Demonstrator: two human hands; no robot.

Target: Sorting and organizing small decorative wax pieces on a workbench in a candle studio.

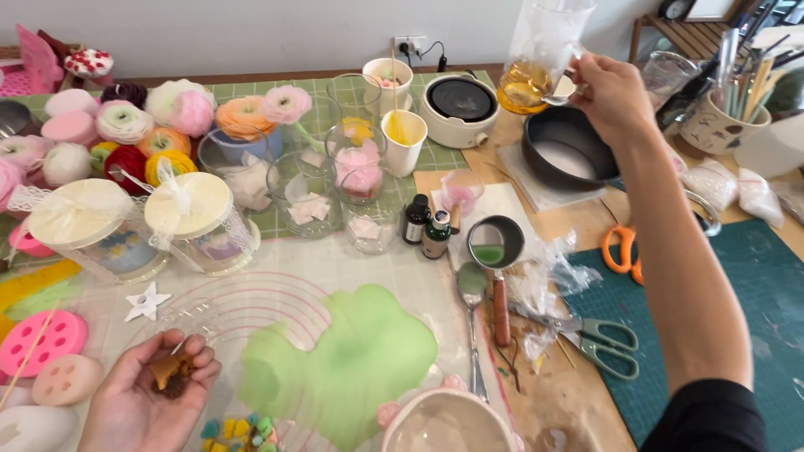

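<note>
- Fingers of the right hand [610, 90] are pinched on the handle of a clear jug [540, 54], raised at about 1 o'clock; amber liquid pools in its lower corner, and the jug tilts over a black pan [563, 151] just below.
- Fingers of the left hand [146, 398], at 7 o'clock, curl loosely (half-closed, palm up) round a small amber-brown lump [172, 370] lying in the palm.
- Judging from the tilt, the jug work goes best with a steady wrist and the lip kept over the pan's white middle, well inside the rim; a slow tip would keep the liquid off the paper [536, 188] under the pan.
- Keeping the left palm level should stop the lump rolling onto the green sheet [352, 360] beside it at 6 o'clock.
- Outward from the right hand: a round black-topped hotplate [459, 105] at 12 o'clock, a white cup [403, 138] with a stick in it, and a mug of brushes [720, 117] at 2 o'clock.
- Middle: two small dark bottles [425, 226] with pale labels (print too small to read), a little pot [495, 244] holding green, a spoon [471, 289], and grey scissors [599, 335] near orange ones [621, 251] at 3 o'clock.
- Packages: two round boxes [138, 222] with cream lids and white ribbon at 9 o'clock; two small clear bags [737, 188] of white bits at 3 o'clock.
- Far left, 10 to 11 o'clock: flower shapes [167, 125] in pink, orange, yellow and white, with clear glasses [335, 180] beside them.
</note>
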